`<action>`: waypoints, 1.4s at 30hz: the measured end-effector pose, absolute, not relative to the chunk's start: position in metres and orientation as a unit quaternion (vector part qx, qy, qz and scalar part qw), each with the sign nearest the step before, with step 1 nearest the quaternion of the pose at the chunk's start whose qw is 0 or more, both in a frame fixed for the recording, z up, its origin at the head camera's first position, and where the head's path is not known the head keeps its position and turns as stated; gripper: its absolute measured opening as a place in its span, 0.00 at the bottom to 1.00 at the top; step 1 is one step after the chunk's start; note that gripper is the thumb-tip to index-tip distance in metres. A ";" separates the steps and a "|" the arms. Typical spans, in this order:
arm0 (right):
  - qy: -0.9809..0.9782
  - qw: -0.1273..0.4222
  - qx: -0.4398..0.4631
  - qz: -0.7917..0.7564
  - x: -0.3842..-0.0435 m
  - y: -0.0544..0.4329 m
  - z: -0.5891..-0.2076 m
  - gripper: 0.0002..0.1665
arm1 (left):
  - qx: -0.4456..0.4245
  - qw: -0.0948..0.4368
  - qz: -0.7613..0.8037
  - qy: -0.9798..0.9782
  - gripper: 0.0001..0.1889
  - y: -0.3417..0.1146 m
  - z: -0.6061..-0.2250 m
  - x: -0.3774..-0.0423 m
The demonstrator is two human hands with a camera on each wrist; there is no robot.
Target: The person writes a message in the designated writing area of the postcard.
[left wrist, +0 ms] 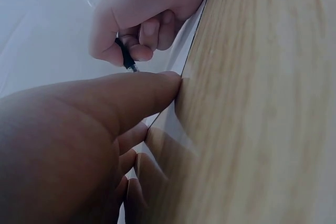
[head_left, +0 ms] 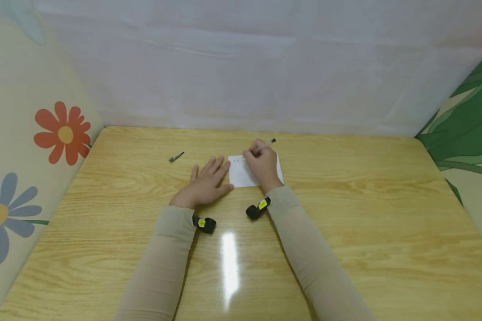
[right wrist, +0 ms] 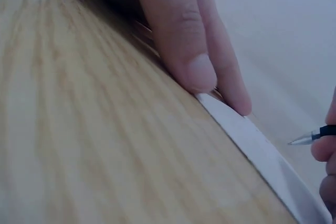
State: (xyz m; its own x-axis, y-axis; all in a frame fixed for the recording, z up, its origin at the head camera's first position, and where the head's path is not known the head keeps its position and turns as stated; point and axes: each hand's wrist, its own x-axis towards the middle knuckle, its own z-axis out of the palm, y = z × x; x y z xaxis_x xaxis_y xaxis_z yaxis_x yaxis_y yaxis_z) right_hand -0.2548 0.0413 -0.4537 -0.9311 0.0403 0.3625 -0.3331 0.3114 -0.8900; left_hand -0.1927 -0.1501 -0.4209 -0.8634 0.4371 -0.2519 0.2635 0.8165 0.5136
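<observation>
On the wooden table lies a small white sheet of paper [head_left: 243, 174] with a short row of dark marks near its upper left. My right hand [head_left: 262, 162] pinches a pen [head_left: 268, 144] over the paper, its dark end pointing up and to the right. In the right wrist view the pen's metal tip [right wrist: 302, 140] shows close above the sheet. Spread flat, my left hand [head_left: 205, 185] rests at the paper's left edge; its thumb [left wrist: 152, 90] and fingertips touch that edge. The right hand covers part of the sheet in the head view.
A pen cap [head_left: 176, 157] with a clip lies on the table [head_left: 365, 214] to the left of the paper. Behind the table hangs a white cloth [head_left: 241, 80]. Flower-patterned panels stand at the left and right sides.
</observation>
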 end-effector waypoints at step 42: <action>-0.798 0.109 0.108 0.583 -0.258 0.047 -0.454 0.07 | 0.186 0.183 0.236 0.936 0.40 -0.148 -0.419 -0.192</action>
